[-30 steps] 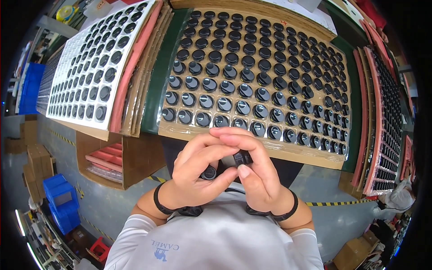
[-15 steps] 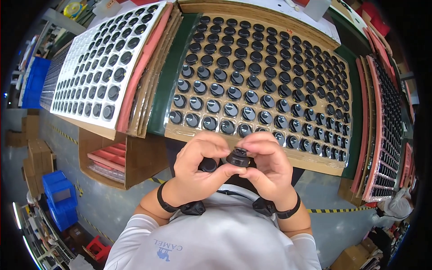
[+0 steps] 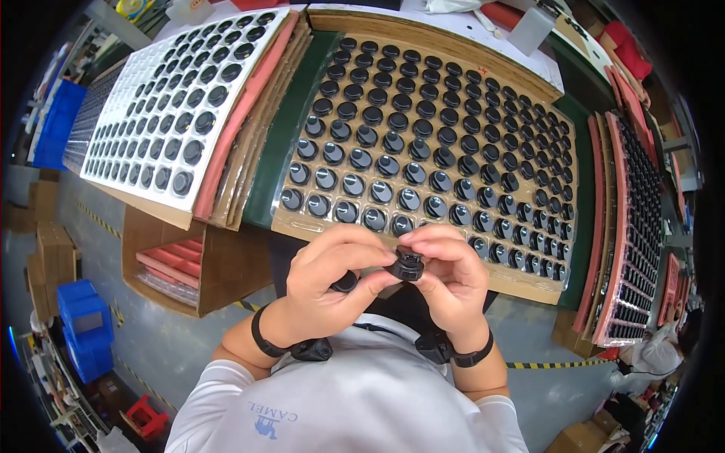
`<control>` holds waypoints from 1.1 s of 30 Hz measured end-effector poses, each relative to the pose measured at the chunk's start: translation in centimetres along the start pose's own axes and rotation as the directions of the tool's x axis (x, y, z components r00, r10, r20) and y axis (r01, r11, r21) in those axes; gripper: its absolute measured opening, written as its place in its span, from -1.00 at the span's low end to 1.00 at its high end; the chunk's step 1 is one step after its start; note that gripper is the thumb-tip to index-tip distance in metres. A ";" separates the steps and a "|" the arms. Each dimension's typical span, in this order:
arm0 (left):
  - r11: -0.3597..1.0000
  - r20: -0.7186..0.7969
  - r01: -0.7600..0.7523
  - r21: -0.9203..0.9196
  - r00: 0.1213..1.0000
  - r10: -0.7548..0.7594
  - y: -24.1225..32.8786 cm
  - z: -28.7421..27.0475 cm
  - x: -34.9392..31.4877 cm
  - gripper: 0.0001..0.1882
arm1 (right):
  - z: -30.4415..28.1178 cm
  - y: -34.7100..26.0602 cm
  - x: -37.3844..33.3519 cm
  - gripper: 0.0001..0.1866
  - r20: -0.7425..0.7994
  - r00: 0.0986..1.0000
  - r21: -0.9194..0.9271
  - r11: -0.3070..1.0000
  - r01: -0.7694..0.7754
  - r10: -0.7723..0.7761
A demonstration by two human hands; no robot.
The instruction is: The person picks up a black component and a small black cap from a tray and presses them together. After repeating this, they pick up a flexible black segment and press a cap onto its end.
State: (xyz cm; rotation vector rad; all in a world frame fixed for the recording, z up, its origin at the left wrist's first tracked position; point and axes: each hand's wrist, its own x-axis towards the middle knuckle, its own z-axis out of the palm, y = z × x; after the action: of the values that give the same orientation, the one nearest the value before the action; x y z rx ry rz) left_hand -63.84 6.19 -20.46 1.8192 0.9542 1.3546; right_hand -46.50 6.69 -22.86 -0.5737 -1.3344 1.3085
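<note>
Just beyond my chest, a small black stepped round part [image 3: 408, 266] is pinched between the fingertips of both hands. My left hand [image 3: 332, 273] grips its left side with thumb and fingers, and a second black round piece [image 3: 345, 282] is tucked in the curl of that hand, partly hidden by the fingers. On the other side, my right hand [image 3: 447, 275] holds the same part between thumb and forefinger. Beyond them lies a clear plastic tray [image 3: 281, 222] filled with rows of black round caps, the nearer rows showing shiny slanted faces.
At left, a white tray [image 3: 113, 175] of black parts tops a stack of cardboard and pink sheets. More pink-edged trays [image 3: 615, 302] stand at right. Below left is an open cardboard box [image 3: 215, 268] holding pink trays. Blue bins [image 3: 84, 321] stand on the floor.
The pinched part has turned a little between my fingertips and sits more upright. The whole view has shifted slightly; both hands keep their hold.
</note>
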 end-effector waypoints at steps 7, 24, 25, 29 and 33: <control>1.000 -0.006 -0.006 -0.005 1.000 0.006 0.0 0.1 -0.1 -0.79 | -0.1 0.3 0.0 -0.70 0.024 0.998 0.030 0.998 0.059 -0.060; 1.000 -0.004 -0.010 0.029 1.000 0.010 0.1 0.1 0.0 -0.80 | -0.1 -0.3 0.2 -0.66 0.037 0.996 -0.079 0.994 0.082 -0.079; 0.999 -0.003 -0.006 0.035 1.000 0.006 0.1 0.1 0.0 -0.80 | 0.3 -0.6 0.1 -0.65 0.000 0.998 -0.095 0.994 0.062 -0.062; 0.999 0.042 0.016 0.028 0.999 -0.017 0.2 0.1 -0.1 -0.76 | 0.3 -1.4 0.1 -0.64 -0.045 0.998 -0.236 0.971 0.039 -0.051; 0.862 0.174 0.381 -0.335 0.924 -0.340 0.8 -0.1 -0.3 -0.71 | 0.0 -1.9 0.2 -0.62 0.039 0.992 -0.509 0.853 0.120 -0.117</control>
State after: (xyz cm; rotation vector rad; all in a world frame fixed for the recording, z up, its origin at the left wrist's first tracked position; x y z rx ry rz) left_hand -63.90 5.55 -19.90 1.3383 0.8662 1.0973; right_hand -45.91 6.34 -21.10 -0.8333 -1.7081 0.8461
